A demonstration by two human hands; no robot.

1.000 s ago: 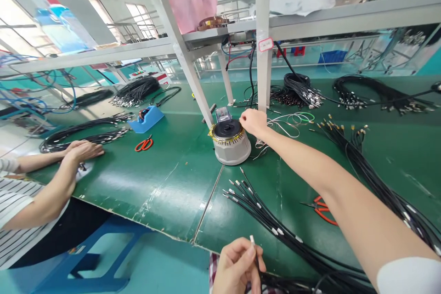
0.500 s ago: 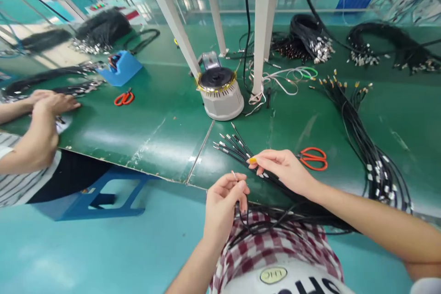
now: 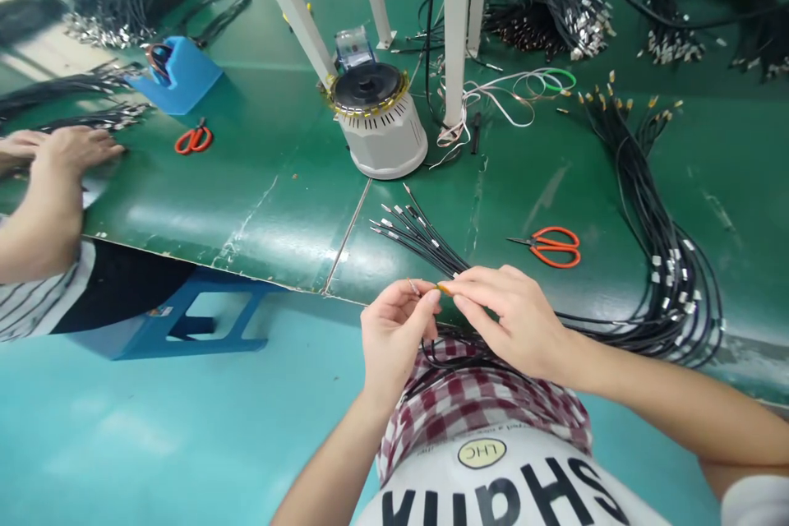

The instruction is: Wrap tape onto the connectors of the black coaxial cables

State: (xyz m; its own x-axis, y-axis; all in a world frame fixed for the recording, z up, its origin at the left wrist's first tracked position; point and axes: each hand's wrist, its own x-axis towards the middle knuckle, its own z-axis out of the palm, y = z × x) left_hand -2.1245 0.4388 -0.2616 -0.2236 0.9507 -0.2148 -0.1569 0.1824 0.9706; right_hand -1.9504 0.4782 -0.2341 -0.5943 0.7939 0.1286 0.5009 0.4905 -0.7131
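My left hand (image 3: 394, 333) pinches the end of a black cable, whose thin metallic tip (image 3: 414, 287) pokes out above the fingers. My right hand (image 3: 518, 316) grips a small piece of yellow tape (image 3: 443, 288) between thumb and fingers, right beside that cable end. Whether the tape touches the cable cannot be made out. Behind my hands, a bundle of black cables (image 3: 425, 234) lies fanned out on the green table, tips pointing away from me. More cable length runs across my lap and bends up to the right.
A white round tape dispenser (image 3: 385, 136) with yellow pieces around its rim stands ahead. Orange-handled scissors (image 3: 556, 246) lie right, near yellow-tipped cables (image 3: 641, 181). White posts (image 3: 454, 41) rise behind. At left are a co-worker's hands (image 3: 74, 149), a blue tape holder (image 3: 178, 78) and other scissors (image 3: 194, 138).
My right hand has brought the yellow tape down and left to the cable end in my left hand. The view has tilted downward.
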